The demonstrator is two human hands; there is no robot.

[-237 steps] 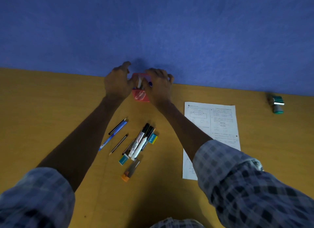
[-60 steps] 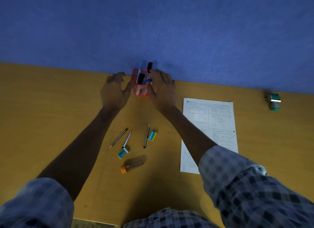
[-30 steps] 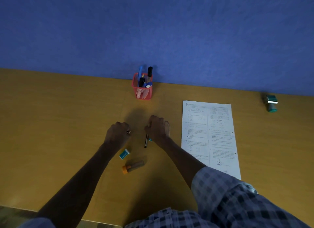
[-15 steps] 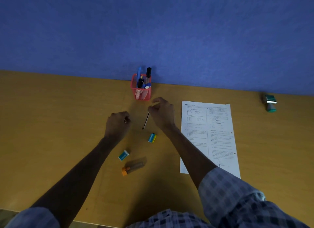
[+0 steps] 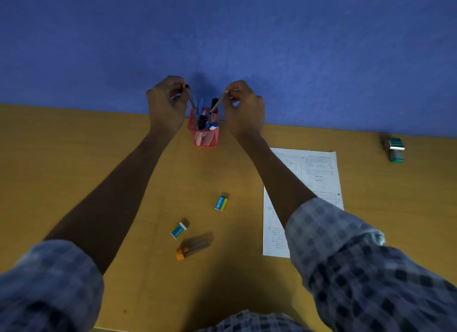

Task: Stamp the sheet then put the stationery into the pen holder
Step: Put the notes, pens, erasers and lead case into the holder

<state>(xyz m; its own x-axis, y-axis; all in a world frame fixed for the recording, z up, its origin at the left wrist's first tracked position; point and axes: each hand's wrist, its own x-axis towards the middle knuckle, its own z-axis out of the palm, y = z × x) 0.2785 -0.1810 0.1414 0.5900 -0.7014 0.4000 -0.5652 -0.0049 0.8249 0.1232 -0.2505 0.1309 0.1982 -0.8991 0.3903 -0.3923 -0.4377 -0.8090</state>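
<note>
Hands raised above the red pen holder [image 5: 203, 133], one on each side. Left hand [image 5: 166, 106] pinches a pencil [image 5: 190, 97] near its top end, tip angled down into the holder's left side. Right hand [image 5: 243, 109] pinches a second pencil [image 5: 218, 102], tip slanting into the holder's right side. Holder stands upright on the table [image 5: 74, 163] against the blue wall, already holding markers and a blue pen. Nearer the person than the holder: two erasers [image 5: 220, 203] [image 5: 178, 230] and an orange-capped lead tube [image 5: 193, 248], all lying flat. Sheet [image 5: 319, 175] lies right of the holder; stamp [image 5: 395, 149] far right, well apart from the holder
</note>
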